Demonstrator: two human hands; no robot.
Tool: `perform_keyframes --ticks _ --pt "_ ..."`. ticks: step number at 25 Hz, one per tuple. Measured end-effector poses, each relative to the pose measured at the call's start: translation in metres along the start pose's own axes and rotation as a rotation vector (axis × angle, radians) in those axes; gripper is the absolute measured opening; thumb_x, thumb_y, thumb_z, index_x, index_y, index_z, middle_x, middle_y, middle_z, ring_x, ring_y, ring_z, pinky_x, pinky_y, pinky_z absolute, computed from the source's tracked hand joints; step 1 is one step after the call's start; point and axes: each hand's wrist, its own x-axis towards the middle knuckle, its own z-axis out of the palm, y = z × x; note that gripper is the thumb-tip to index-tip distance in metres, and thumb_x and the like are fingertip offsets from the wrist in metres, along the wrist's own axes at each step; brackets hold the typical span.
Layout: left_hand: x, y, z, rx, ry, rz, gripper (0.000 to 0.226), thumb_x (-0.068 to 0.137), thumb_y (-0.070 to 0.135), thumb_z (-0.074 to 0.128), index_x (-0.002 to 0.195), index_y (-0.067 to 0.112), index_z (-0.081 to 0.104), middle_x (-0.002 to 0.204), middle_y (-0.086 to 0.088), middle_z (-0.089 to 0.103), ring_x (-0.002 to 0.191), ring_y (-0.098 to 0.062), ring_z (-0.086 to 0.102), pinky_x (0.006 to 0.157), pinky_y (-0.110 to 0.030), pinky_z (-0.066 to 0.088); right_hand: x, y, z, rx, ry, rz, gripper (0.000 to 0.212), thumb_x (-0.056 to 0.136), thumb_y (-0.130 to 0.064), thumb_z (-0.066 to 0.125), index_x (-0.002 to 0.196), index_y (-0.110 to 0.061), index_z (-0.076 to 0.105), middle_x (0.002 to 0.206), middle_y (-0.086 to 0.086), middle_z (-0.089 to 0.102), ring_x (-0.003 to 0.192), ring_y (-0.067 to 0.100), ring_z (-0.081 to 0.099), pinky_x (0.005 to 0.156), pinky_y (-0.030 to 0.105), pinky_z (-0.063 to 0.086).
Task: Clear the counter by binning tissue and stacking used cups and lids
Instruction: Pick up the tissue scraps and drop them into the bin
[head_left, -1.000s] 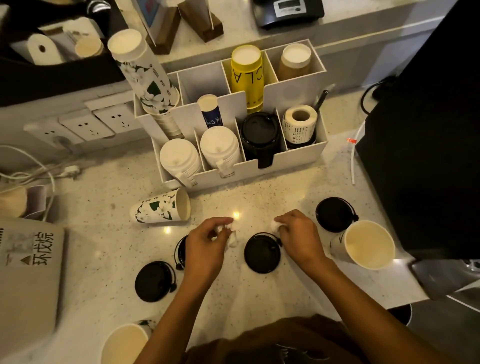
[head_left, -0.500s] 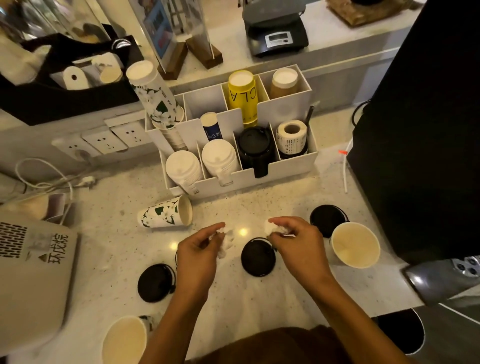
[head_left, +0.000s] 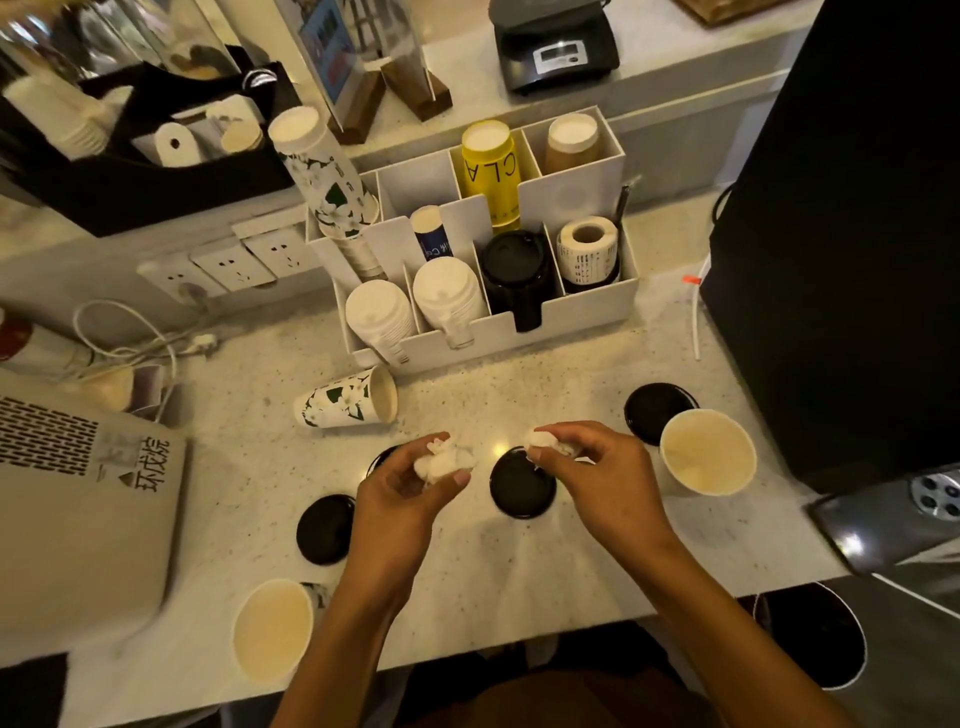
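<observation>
My left hand (head_left: 402, 499) holds a crumpled white tissue (head_left: 444, 462) a little above the counter. A second tissue wad (head_left: 545, 442) is pinched in my right hand (head_left: 597, 478). Between the hands lies a black lid (head_left: 522, 486). More black lids lie at the left (head_left: 324, 527) and right (head_left: 657, 408), and one is mostly hidden behind my left hand. A floral paper cup (head_left: 345, 400) lies on its side. Upright empty cups stand at the right (head_left: 709, 452) and near the front edge (head_left: 272, 629).
A white organiser (head_left: 582, 317) with stacked cups, lids and a label roll stands behind. A large black machine (head_left: 841, 234) blocks the right. A grey box (head_left: 78, 509) sits left, with cables and sockets behind it. A round black bin opening (head_left: 815, 634) shows at front right.
Both hands have lifted slightly off the counter with their tissue wads, and the view has pulled back and tilted up. Cups and lids have not moved.
</observation>
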Motion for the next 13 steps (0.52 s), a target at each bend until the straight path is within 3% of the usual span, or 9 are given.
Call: perform_keyframes --ticks 3,8,13 --pt "-0.012 -0.001 -0.016 -0.002 -0.055 0.009 0.039 0.08 0.021 0.082 0.111 0.043 0.072 0.108 0.018 0.074 0.097 -0.002 0.071 0.073 -0.016 0.057 -0.023 -0.001 0.016 0.02 0.023 0.005 0.016 0.082 -0.025 0.079 0.098 -0.03 0.077 0.091 -0.022 0.074 0.091 -0.007 0.065 0.07 0.003 0.048" --pt "-0.029 -0.01 -0.044 -0.013 -0.143 0.062 0.014 0.091 0.019 0.071 0.1 0.028 0.078 0.096 0.0 0.077 0.089 -0.021 0.075 0.066 -0.025 0.06 -0.064 0.003 0.042 0.026 0.084 0.007 0.016 0.084 -0.024 0.077 0.09 -0.038 0.075 0.087 -0.037 0.068 0.09 -0.013 0.063 0.064 -0.001 0.043" --pt "-0.051 -0.031 -0.061 -0.014 -0.265 0.055 0.02 0.101 0.02 0.057 0.101 0.03 0.074 0.099 0.002 0.077 0.08 -0.024 0.076 0.059 -0.029 0.06 -0.113 0.014 0.055 0.004 0.225 0.052 0.012 0.082 -0.029 0.078 0.092 -0.036 0.077 0.089 -0.02 0.073 0.084 0.006 0.068 0.075 0.024 0.056"
